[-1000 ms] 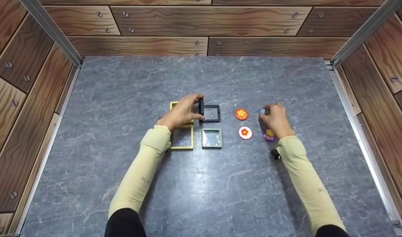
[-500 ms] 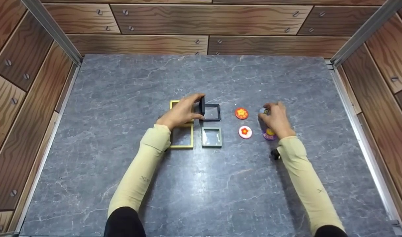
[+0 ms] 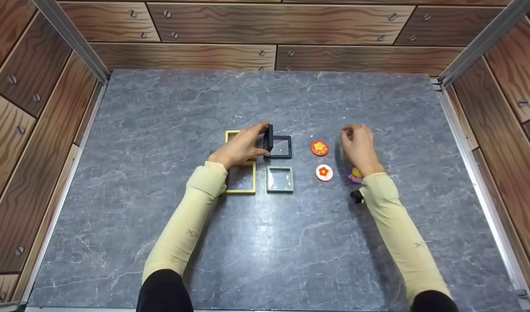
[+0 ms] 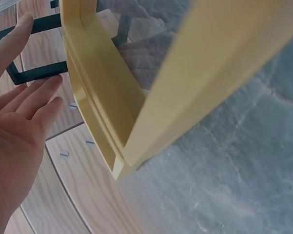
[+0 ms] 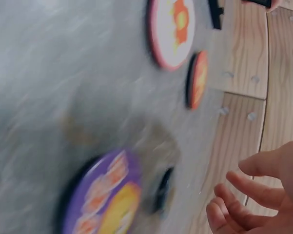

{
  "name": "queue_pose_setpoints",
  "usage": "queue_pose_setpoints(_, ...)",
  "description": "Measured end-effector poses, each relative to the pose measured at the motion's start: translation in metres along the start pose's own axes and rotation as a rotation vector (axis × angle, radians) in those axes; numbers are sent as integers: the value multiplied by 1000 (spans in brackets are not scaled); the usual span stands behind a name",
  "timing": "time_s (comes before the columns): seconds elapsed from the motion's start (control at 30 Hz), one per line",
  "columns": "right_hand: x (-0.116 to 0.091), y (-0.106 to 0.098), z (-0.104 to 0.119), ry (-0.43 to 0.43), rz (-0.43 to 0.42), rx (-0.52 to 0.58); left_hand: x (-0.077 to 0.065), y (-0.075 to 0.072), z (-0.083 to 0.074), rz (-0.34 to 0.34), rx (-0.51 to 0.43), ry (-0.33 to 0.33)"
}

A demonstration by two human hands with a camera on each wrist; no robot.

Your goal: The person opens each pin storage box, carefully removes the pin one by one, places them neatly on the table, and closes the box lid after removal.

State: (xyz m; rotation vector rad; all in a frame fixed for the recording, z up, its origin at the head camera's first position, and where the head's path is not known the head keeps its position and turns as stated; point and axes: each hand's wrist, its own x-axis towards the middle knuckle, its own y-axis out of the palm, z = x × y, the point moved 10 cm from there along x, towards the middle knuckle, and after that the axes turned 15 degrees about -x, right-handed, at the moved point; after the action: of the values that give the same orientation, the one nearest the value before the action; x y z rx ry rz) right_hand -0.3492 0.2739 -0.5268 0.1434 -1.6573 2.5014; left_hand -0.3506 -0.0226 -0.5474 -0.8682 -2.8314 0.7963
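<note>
My left hand (image 3: 243, 147) pinches the raised half of a small black display frame (image 3: 282, 147) between thumb and fingers. Its other half lies flat on the table. In the left wrist view the frame (image 4: 39, 77) shows dark between thumb and fingers. My right hand (image 3: 358, 143) holds nothing; in the right wrist view the fingers (image 5: 263, 192) hang loosely curled, apart from the thumb. Close by lie a purple badge (image 3: 355, 175) with a yellow smiley and, edge-on in the right wrist view, a thin dark disc (image 5: 164, 190), hidden in the head view.
A yellow frame (image 3: 254, 177) lies partly under the left arm. In front of the black frame is a grey-green one (image 3: 279, 191). Between the hands are an orange badge (image 3: 319, 148) and a white badge (image 3: 324, 173) with a red flower. Wood-patterned walls (image 3: 217, 56) surround the table.
My right hand has let go of the pale blue badge and risen, moving slightly away from me. The left hand stays at the black frame.
</note>
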Motion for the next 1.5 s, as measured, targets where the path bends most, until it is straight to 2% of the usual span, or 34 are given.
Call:
queue_pose_setpoints(0.17, 6, 6, 26, -38, 4, 9, 2, 0, -3, -6, 33, -10)
queue_pose_setpoints(0.43, 5, 29, 79, -96, 98, 67, 5, 2, -5, 17, 37, -52)
queue_pose_setpoints(0.63, 7, 38, 121, -158, 124, 91, 7, 3, -7, 20, 64, -37)
queue_pose_setpoints(0.83, 9, 42, 148, -195, 139, 92, 10, 6, -9, 22, 57, -20)
queue_pose_setpoints(1.13, 7, 50, 162, -213, 188, 76, 13, 5, -18, 8, 98, 73)
queue_pose_setpoints(1.27, 7, 50, 164, -232, 177, 77, 12, 4, -19, -8, 123, 75)
queue_pose_setpoints(1.5, 4, 54, 152, -204, 158, 73, 16, 15, -21, 5, 131, 96)
